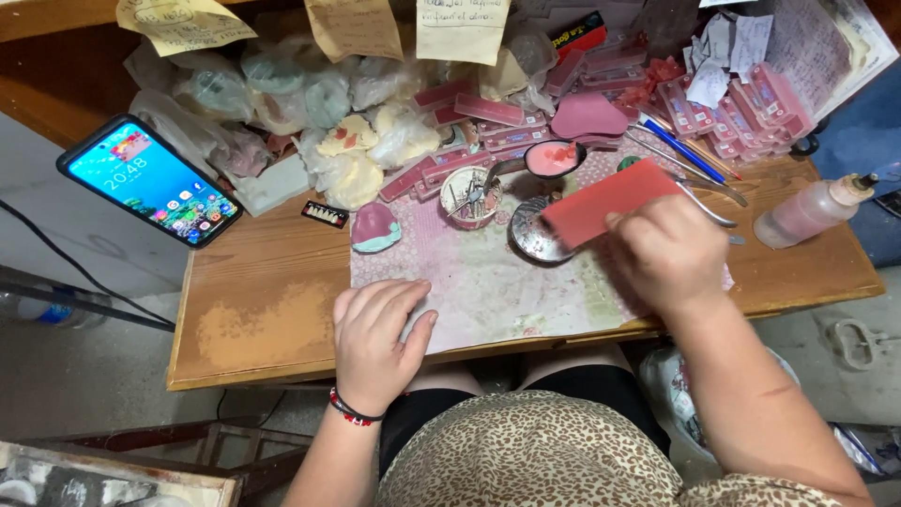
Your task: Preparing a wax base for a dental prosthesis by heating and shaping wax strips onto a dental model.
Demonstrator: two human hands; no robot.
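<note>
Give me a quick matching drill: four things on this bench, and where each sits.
Things:
1. smartphone
2. squeeze bottle
3. red wax sheet
4. left hand

Places:
A. flat on the front edge of the mat
B. far right of the wooden table
C. held in the right hand
D. overhanging the table's left corner

Pairs: 1-D, 2-B, 3-C, 4-A

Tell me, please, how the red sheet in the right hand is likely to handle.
The red sheet looks flat and unsagging in the right hand, so probably fairly stiff. It seems thin, so likely light, and perhaps brittle if bent hard.
</note>
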